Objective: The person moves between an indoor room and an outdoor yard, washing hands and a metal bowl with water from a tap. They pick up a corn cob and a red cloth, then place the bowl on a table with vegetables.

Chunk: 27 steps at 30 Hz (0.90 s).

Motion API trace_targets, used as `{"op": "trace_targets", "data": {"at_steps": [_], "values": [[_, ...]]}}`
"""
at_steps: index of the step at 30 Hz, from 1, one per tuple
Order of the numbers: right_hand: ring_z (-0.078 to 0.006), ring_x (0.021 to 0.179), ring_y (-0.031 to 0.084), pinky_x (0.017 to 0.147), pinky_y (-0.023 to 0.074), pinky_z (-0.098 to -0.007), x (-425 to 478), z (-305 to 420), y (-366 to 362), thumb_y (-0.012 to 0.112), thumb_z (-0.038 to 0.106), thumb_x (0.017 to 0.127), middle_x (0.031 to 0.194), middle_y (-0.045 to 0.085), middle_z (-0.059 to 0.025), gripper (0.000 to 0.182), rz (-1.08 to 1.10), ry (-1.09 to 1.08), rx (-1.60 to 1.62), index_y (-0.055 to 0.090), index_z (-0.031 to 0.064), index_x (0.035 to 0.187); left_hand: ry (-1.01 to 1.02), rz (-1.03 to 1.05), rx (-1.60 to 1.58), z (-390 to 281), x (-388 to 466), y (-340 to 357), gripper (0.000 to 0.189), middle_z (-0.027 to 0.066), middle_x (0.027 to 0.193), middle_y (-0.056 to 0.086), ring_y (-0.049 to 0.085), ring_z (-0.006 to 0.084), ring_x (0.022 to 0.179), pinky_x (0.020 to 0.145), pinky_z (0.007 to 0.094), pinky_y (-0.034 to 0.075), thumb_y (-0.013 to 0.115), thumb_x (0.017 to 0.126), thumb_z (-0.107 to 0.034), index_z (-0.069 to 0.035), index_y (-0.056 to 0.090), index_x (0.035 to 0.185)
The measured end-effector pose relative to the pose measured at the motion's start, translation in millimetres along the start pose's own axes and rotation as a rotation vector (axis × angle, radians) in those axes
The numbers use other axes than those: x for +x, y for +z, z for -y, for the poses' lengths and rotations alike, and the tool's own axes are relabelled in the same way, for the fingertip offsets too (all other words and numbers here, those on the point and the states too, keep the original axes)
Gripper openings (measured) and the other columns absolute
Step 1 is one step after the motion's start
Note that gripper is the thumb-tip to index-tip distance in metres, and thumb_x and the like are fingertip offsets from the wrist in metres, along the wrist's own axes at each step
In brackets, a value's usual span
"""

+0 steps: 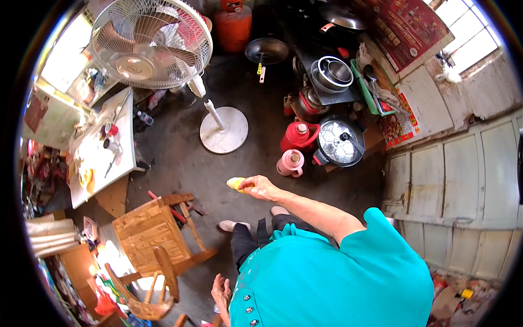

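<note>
In the head view my right hand (260, 188) reaches out over the floor, its fingers closed on a small yellow, rough-textured piece of food (235, 184); its exact kind is not clear. Low at my left side hangs my left hand (222, 289), with its fingers apart and nothing seen in them. Beyond the right hand stand a pink vacuum flask (290, 162), a red vacuum flask (299, 136) and a pressure cooker (341, 140) with a shiny lid. The round white base (224, 130) of a standing fan (151, 45) is on the floor ahead.
A wooden chair (149, 233) is at the left, near a white table (124, 151) bearing mugs and a knife. Ahead are a frying pan (266, 50) and an orange gas cylinder (233, 28). Metal bowls (335, 73) sit on the dark counter at the right, above a green tray (365, 92).
</note>
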State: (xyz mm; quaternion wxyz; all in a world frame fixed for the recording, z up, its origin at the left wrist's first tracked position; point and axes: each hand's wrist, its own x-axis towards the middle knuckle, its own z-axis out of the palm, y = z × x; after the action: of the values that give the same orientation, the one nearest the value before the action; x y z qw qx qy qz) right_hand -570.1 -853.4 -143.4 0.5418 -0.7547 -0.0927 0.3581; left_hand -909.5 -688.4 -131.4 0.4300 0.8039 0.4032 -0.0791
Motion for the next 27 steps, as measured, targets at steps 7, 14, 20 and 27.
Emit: {"op": "trace_targets", "data": {"at_steps": [7, 14, 20, 27], "values": [[-0.0112, 0.074, 0.051, 0.067, 0.0408, -0.0214, 37.9, 30.3, 69.2, 0.052, 0.009, 0.07, 0.082, 0.057, -0.0039, 0.019, -0.117, 0.042, 0.027, 0.06, 0.0058, 0.087, 0.29, -0.139, 0.139, -24.9, 73.8, -92.0, 0.031, 0.0155, 0.089, 0.054, 0.054, 0.0265, 0.08, 0.069, 0.0313, 0.043, 0.053, 0.071, -0.012, -0.001, 0.048, 0.1], [-0.0058, 0.062, 0.047, 0.051, 0.036, -0.0179, 92.3, 71.6, 136.3, 0.051, 0.009, 0.069, 0.079, 0.057, 0.0, 0.02, 0.09, 0.09, 0.129, 0.06, 0.0066, 0.087, 0.124, -0.408, 0.197, 19.4, 98.1, -154.7, 0.034, 0.0181, 0.099, 0.048, 0.046, 0.0314, 0.093, 0.079, 0.0353, 0.038, 0.054, 0.07, -0.017, 0.0, 0.047, 0.1], [-0.0105, 0.076, 0.05, 0.071, 0.0375, -0.0212, 153.1, 119.8, 201.8, 0.05, 0.008, 0.066, 0.083, 0.057, -0.0061, 0.024, 0.354, -0.064, -0.02, 0.058, 0.0, 0.087, -0.119, -0.539, 0.072, 66.5, 53.1, -127.8, 0.039, 0.0188, 0.104, 0.045, 0.044, 0.0323, 0.096, 0.082, 0.0366, 0.036, 0.057, 0.068, -0.017, 0.0, 0.046, 0.101], [-0.0105, 0.07, 0.05, 0.065, 0.0389, -0.021, 258.1, 142.7, 285.4, 0.048, 0.005, 0.061, 0.078, 0.057, -0.0042, 0.025, 0.398, -0.05, -0.027, 0.059, 0.0009, 0.083, -0.533, -0.839, -0.036, 64.4, 37.1, -115.4, 0.05, 0.0194, 0.115, 0.034, 0.034, 0.0341, 0.106, 0.089, 0.0379, 0.028, 0.057, 0.066, -0.012, 0.0, 0.038, 0.11]]}}
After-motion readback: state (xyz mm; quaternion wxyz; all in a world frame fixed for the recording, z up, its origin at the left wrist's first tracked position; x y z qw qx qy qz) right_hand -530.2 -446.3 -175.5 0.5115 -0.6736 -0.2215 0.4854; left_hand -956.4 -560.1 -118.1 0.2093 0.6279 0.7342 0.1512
